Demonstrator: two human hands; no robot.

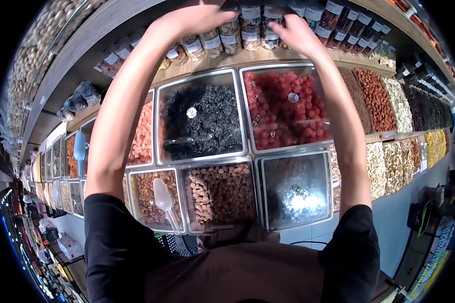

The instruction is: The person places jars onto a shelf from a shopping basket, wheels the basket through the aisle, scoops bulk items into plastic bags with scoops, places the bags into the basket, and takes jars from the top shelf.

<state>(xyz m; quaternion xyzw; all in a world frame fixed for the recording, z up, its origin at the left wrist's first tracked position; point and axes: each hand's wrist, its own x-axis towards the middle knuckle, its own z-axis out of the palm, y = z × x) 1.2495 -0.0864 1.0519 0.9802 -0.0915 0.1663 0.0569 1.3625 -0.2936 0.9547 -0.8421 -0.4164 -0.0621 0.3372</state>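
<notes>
Both my arms reach up over the bins to a shelf of clear jars. My left hand [197, 19] is at the top edge of the view, its thumb stretched out beside a jar of nuts [231, 39]. Its other fingers are mostly cut off by the frame. My right hand [299, 35] is slightly blurred, thumb and fingers apart, in front of a jar with dark contents [269, 36]. Whether either hand touches a jar I cannot tell. Between them stands another labelled jar [251, 37].
Lidded bins hold dark dried fruit [207, 113], red dried fruit [285, 113] and brown nuggets [220, 194]. A clear scoop [163, 194] lies on one lid, and a blue scoop [79, 147] is farther left. A reflective lidded bin [296, 189] is near my body.
</notes>
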